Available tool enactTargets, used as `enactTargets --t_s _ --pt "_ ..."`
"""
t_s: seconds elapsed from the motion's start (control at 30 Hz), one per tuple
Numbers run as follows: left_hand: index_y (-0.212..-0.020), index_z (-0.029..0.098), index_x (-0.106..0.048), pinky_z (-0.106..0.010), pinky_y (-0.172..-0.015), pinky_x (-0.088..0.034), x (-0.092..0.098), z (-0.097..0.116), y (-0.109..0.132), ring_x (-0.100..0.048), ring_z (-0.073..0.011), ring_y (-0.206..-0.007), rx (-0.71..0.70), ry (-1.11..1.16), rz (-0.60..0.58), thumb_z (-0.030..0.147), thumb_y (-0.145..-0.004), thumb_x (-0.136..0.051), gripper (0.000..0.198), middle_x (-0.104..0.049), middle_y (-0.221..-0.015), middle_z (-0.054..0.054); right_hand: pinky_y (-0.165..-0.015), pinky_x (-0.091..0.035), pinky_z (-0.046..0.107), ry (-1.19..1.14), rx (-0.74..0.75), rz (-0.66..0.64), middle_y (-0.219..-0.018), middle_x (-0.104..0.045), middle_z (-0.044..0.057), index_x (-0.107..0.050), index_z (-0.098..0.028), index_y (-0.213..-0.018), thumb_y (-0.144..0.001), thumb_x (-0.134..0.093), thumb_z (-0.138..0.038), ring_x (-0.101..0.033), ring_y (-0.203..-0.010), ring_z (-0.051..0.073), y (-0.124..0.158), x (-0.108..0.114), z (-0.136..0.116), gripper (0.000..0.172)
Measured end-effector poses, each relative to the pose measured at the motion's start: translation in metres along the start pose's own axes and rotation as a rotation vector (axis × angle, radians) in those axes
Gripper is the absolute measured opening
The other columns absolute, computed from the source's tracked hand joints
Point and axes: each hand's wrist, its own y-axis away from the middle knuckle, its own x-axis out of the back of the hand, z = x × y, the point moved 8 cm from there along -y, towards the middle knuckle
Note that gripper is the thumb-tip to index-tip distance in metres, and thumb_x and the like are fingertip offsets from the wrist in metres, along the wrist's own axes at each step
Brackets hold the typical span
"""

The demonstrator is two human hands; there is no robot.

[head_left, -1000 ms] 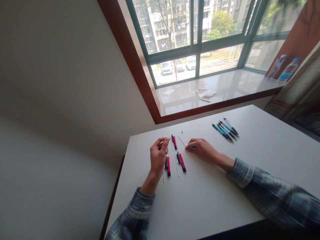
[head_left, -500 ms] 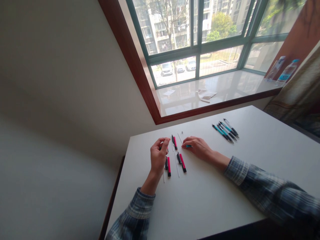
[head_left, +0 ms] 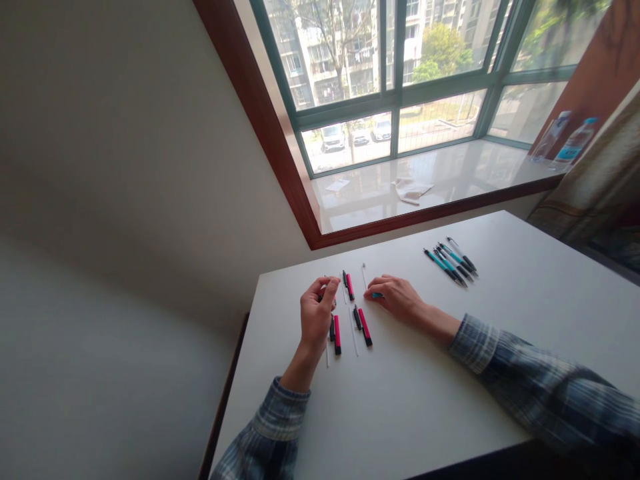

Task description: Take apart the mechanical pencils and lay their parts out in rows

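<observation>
My left hand (head_left: 316,312) is raised over the white table with thumb and fingers pinched together. A dark and pinkish pen part shows at its fingers, mostly hidden. My right hand (head_left: 397,295) rests low on the table, its fingers closed around a teal pen barrel (head_left: 377,295). Just beyond its fingertips lies a thin white refill (head_left: 365,277), with a small grey piece (head_left: 364,265) at its far end. Between the hands lie pink barrels with black ends (head_left: 365,327) (head_left: 337,335), black pen parts (head_left: 357,317) and several white refills (head_left: 353,331).
Several assembled teal and white pens (head_left: 453,261) lie together at the back right of the white table (head_left: 425,400). A wall (head_left: 125,267) stands to the left. Behind the table, the window sill (head_left: 370,200) carries a cloth (head_left: 413,190) and two bottles (head_left: 573,147).
The thin refill by my right fingertips has swung round, its far end now at the small grey piece. Both hands have stayed almost in place.
</observation>
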Motion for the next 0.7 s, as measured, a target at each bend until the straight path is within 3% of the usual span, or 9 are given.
enactTargets --t_s 0.17,0.3,0.5,0.6,0.7 --pt "-0.092 0.016 -0.071 -0.02 -0.045 -0.02 -0.001 -0.001 -0.001 -0.024 -0.0065 -0.051 -0.011 -0.017 -0.001 0.054 -0.081 -0.078 0.041 -0.034 -0.058 0.008 -0.072 -0.05 0.028 0.001 0.013 0.01 -0.107 -0.078 0.003 -0.081 -0.027 -0.096 -0.098 -0.067 -0.021 -0.069 -0.093 0.02 0.001 0.0 0.0 0.016" --pt "-0.092 0.015 -0.073 -0.021 -0.048 -0.024 -0.002 -0.003 -0.001 -0.028 -0.0073 -0.053 -0.003 -0.116 -0.024 0.055 -0.082 -0.076 0.041 -0.043 -0.061 0.006 -0.069 -0.051 0.027 0.0 0.028 0.089 -0.103 -0.077 0.004 -0.08 -0.026 -0.098 -0.098 -0.069 -0.028 -0.07 -0.087 0.019 0.004 0.007 -0.002 0.012" --pt "-0.091 0.015 -0.08 -0.025 -0.058 -0.034 -0.014 -0.009 0.001 -0.042 -0.0115 -0.059 -0.049 -0.39 -0.183 0.055 -0.085 -0.073 0.041 -0.055 -0.063 0.002 -0.076 -0.054 0.028 -0.134 0.118 0.247 -0.096 -0.076 0.004 -0.076 -0.024 -0.099 -0.1 -0.066 -0.035 -0.071 -0.082 0.017 0.012 0.027 -0.013 0.015" --pt "-0.094 0.015 -0.082 -0.026 -0.056 -0.032 -0.018 -0.011 0.003 -0.041 -0.0121 -0.056 -0.055 -0.481 -0.227 0.056 -0.086 -0.071 0.043 -0.057 -0.061 0.001 -0.071 -0.055 0.028 -0.211 0.205 0.258 -0.092 -0.075 0.003 -0.073 -0.023 -0.1 -0.097 -0.069 -0.039 -0.069 -0.076 0.015 0.016 0.029 -0.025 0.016" --pt "-0.096 0.015 -0.083 -0.027 -0.058 -0.037 -0.023 -0.01 0.004 -0.049 -0.0147 -0.06 -0.054 -0.487 -0.27 0.054 -0.086 -0.069 0.043 -0.066 -0.066 -0.002 -0.068 -0.053 0.027 -0.243 0.253 0.293 -0.088 -0.074 0.003 -0.072 -0.023 -0.099 -0.098 -0.068 -0.037 -0.068 -0.074 0.015 0.018 0.031 -0.035 0.015"
